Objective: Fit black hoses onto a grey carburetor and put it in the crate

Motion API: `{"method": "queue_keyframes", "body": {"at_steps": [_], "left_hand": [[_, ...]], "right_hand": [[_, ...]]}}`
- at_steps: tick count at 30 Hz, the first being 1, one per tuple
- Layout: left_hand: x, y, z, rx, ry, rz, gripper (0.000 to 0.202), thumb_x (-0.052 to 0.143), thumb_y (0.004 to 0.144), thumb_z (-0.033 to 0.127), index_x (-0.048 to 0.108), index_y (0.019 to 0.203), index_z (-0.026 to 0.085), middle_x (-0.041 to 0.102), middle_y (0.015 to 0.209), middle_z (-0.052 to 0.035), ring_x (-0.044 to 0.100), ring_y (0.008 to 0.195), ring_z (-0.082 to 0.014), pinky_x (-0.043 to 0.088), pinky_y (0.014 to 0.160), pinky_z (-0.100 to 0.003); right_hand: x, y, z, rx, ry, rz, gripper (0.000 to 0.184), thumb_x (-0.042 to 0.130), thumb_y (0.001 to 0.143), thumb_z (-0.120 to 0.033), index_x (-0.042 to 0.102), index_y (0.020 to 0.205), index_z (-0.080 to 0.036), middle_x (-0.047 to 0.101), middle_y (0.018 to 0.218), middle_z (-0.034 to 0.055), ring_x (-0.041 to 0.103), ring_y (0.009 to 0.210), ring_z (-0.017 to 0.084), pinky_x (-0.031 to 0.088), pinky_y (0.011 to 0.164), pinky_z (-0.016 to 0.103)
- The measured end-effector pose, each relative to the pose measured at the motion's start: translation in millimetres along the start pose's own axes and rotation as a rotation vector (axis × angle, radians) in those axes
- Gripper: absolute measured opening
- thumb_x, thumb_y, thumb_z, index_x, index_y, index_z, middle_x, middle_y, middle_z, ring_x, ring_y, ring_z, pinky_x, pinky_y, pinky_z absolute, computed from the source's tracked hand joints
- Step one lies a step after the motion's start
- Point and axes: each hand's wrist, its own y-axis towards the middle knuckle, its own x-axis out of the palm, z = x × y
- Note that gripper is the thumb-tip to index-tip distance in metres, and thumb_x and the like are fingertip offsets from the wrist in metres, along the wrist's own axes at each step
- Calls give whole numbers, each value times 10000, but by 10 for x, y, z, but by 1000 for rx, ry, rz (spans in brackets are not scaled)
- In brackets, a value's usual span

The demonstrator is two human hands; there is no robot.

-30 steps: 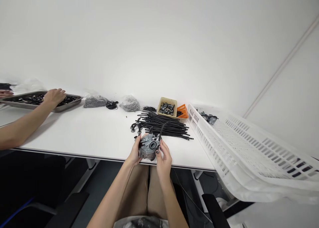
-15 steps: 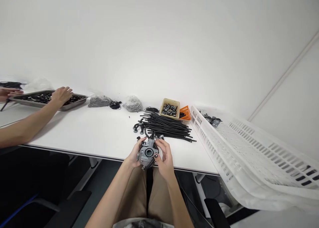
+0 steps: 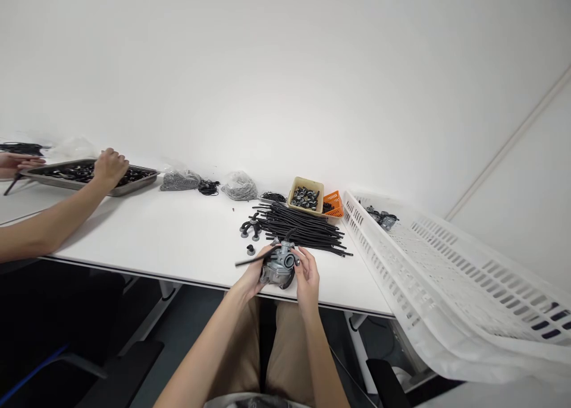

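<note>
Carb [image 3: 279, 266] | both hands on it, just above table edge [image 3: 196, 282] | L hand [image 3: 250, 279] curled under body, R hand [image 3: 307, 276] fingertips on bore end | long axis L-R | blk hose [image 3: 252, 257] runs out L, over L hand

One carburetor [image 3: 279, 266]; one steel tray [image 3: 143, 182]

Plain white wall [image 3: 285, 81] filling upper view, thin pale seam [image 3: 508, 140] running diagonally at right. Long white desk [image 3: 178, 235] on white legs [image 3: 167, 292]. Grey floor [image 3: 187, 319] below, thin black cable [image 3: 350, 375] under desk. Black chair armrests [image 3: 129, 366] at both sides. Light bright, even.
</note>
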Motion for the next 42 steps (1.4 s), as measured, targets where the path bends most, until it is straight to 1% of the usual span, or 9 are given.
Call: {"method": "queue_keyframes", "body": {"at_steps": [5, 8, 13, 18, 21, 24, 30, 36, 42], "left_hand": [[-16, 15, -60, 224, 154, -22, 398, 736, 717, 453, 650, 985, 170, 670, 887, -31, 614, 741, -162, 461, 675, -245], [-39, -14, -79, 366, 367, 35, 324, 650, 804, 440, 615, 1016, 197, 620, 890, -3, 563, 751, -148, 440, 699, -242], [-38, -47, -105, 568, 615, 151, 217, 574, 850, 355, 569, 1016, 216, 588, 1040, -26, 551, 985, -189, 413, 897, -279], [-47, -46, -116, 619, 668, 205, 224, 555, 852, 356, 543, 1028, 217, 574, 1064, -45, 545, 1051, -211, 394, 977, -323], [-39, -63, -107, 628, 676, 209, 211, 554, 852, 350, 553, 1016, 218, 578, 1059, -41, 542, 1060, -204, 388, 981, -308], [-21, -78, -96, 587, 672, 214, 224, 555, 851, 365, 545, 1018, 216, 576, 1011, -28, 557, 958, -187, 423, 885, -282], [-45, -45, -111, 573, 659, 224, 241, 551, 852, 388, 540, 1013, 209, 574, 984, -26, 558, 919, -188, 429, 841, -285], [-84, -29, -130, 592, 686, 213, 220, 541, 864, 371, 536, 1016, 213, 568, 1010, -29, 549, 960, -196, 417, 880, -299], [-45, -134, -81, 687, 726, 192, 214, 542, 848, 338, 536, 1017, 207, 560, 980, -32, 543, 939, -203, 424, 867, -305]], "right_hand": [[-13, -46, -23, -36, -68, 143, 318, 611, 849, -393, 623, 1069, -163, 685, 1083, 114, 631, 1045, 223, 477, 933, 366], [-53, -166, -95, -72, -166, 169, 235, 581, 863, -385, 637, 939, -170, 656, 935, 66, 613, 896, 193, 484, 818, 321], [2, -430, -237, -32, -361, -73, 158, 607, 844, -327, 644, 828, -175, 560, 723, -1, 493, 630, 125, 402, 590, 242], [111, -489, -226, 67, -473, -188, 84, 608, 805, -257, 629, 814, -176, 539, 740, -9, 445, 553, 97, 367, 522, 229], [25, -389, -199, 6, -465, -160, 54, 560, 791, -180, 611, 807, -176, 542, 778, 8, 511, 604, 113, 430, 563, 240], [-103, -264, -192, -81, -448, -142, 113, 529, 792, -132, 614, 848, -181, 536, 880, 32, 563, 656, 121, 497, 612, 258], [-159, -122, -76, -204, -333, -179, 101, 505, 864, -149, 593, 880, -197, 502, 933, 46, 599, 737, 140, 555, 660, 285], [-146, -58, 23, -296, -402, -117, 102, 512, 848, -128, 582, 825, -199, 528, 882, 49, 569, 791, 163, 507, 652, 272], [-127, -122, -13, -272, -436, -103, 164, 511, 809, -105, 480, 681, -204, 519, 771, 9, 513, 703, 145, 409, 624, 258]]}}
